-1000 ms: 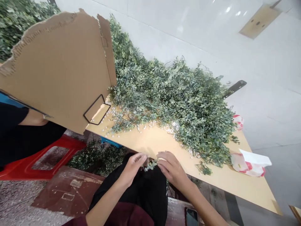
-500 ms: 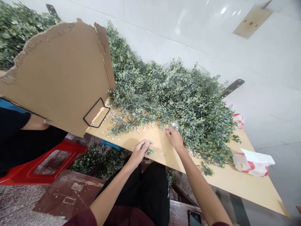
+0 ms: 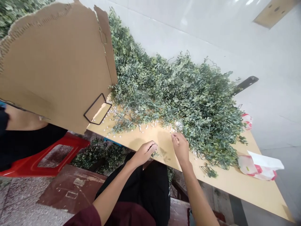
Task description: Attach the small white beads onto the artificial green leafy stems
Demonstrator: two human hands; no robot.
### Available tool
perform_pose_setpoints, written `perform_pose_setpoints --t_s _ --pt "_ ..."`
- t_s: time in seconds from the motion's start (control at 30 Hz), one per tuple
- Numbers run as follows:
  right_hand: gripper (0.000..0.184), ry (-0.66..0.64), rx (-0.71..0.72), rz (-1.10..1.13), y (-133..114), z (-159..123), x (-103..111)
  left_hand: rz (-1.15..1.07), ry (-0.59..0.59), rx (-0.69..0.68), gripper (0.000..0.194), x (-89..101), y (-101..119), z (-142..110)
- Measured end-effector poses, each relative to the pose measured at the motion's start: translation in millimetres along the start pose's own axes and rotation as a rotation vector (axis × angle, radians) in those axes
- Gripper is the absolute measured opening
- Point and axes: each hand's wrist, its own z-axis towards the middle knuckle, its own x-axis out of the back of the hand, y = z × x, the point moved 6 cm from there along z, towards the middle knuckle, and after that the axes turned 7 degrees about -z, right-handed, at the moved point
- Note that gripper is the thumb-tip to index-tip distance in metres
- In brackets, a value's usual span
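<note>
Left hand (image 3: pixel 144 153) pinches a sprig (image 3: pixel 155 154) in front of the foliage pile (image 3: pixel 188 91); right hand (image 3: pixel 181 147) curls beside it, contents indiscernible.

a small makeshift workshop is suggested, though a home used for handwork cannot be ruled out: a counter (image 3: pixel 254 185) is heaped with leafy sprigs (image 3: pixel 174 84), strewn with small white pieces (image 3: pixel 147 126) and partitioned by torn cardboard (image 3: pixel 58 62); a second person (image 3: pixel 25 119) is seen beyond it by a red plastic stool (image 3: pixel 78 144); the wall (image 3: pixel 211 31) is tiled.
</note>
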Motion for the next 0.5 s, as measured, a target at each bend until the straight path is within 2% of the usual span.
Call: perform_pose_setpoints --t_s 0.13,0.23,0.33,0.5 --pt "0.018 -0.141 -0.283 0.651 -2 -31 -21 0.062 -0.032 0.004 0.034 -4.7 -4 -1" --pt "0.017 -0.252 -0.46 0.99 -12 -52 -44 0.074 -0.065 -0.012 0.037 -5.4 -5 -2" --pt "0.019 -0.311 -0.546 1.125 -19 -63 -58 0.069 -0.102 -0.01 0.04 -5.3 -7 -3" --pt "0.022 -0.31 -0.591 1.195 -19 -67 -65 0.062 -0.106 -0.009 0.041 -5.3 -9 -4"
